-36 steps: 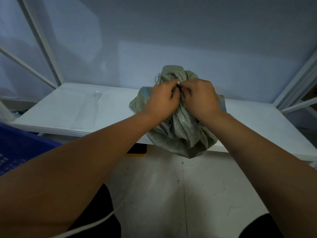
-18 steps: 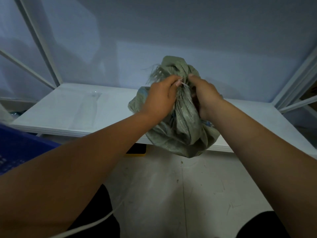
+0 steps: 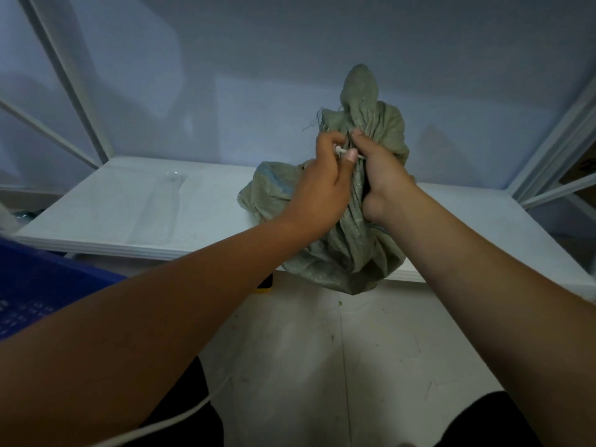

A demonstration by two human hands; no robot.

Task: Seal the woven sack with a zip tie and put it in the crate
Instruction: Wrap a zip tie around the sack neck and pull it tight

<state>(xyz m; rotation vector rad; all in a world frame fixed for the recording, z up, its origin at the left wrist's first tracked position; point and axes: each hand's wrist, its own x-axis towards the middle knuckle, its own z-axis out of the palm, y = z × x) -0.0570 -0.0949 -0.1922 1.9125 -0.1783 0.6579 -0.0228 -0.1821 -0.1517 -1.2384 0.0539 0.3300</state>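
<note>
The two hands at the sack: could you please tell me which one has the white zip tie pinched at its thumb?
The left hand: its thumb presses the white zip tie, whereas the right hand grips the woven sack's bunched neck.

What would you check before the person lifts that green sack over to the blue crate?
1. Sack neck gathered above the hands: ok.
2. Zip tie at the neck, between left hand and right hand: ok.
3. Tie pulled fully tight: cannot tell.
4. Both hands gripping the sack: ok.
5. Sack fully supported: not ok, its bottom overhangs the shelf edge.
6. Blue crate has room inside: cannot tell, only a corner shows.
</note>
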